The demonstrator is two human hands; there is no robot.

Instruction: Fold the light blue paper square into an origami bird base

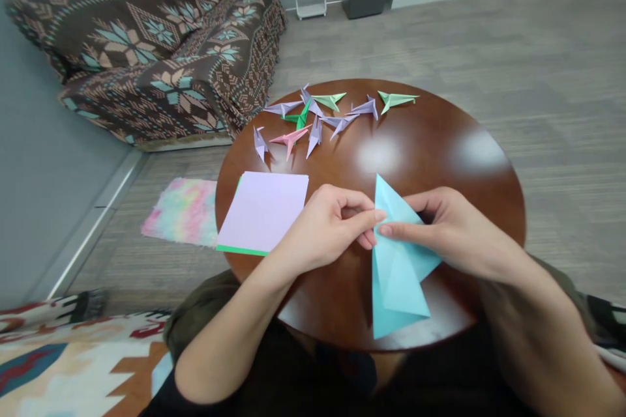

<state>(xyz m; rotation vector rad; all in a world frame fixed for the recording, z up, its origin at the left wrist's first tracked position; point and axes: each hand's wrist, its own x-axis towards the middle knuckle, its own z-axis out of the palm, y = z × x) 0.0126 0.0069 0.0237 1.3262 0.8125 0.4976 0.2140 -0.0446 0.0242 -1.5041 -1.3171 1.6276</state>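
A partly folded blue paper (398, 287) sits at lower centre of the frame, its bottom edge reaching the near rim of a round wooden table (440, 137). Its long axis runs almost straight up the picture, from a sharp tip pointing away from the person down to a wide base close to the body.

Both hands meet at its left edge, in the upper part. The left hand (325, 228) comes in from the left, curled shut, thumb and forefinger pinching that edge. The right hand (450, 231) reaches across from the right, also pinching the paper, its forefinger laid over the sheet and touching the left hand's fingertips.

Just left of the hands lies a stack of lilac sheets (261, 208). Folded paper figures (317, 117) cluster at the table's far side. At upper left is a patterned throw (147, 39); a pastel mat (183, 208) lies on the floor.
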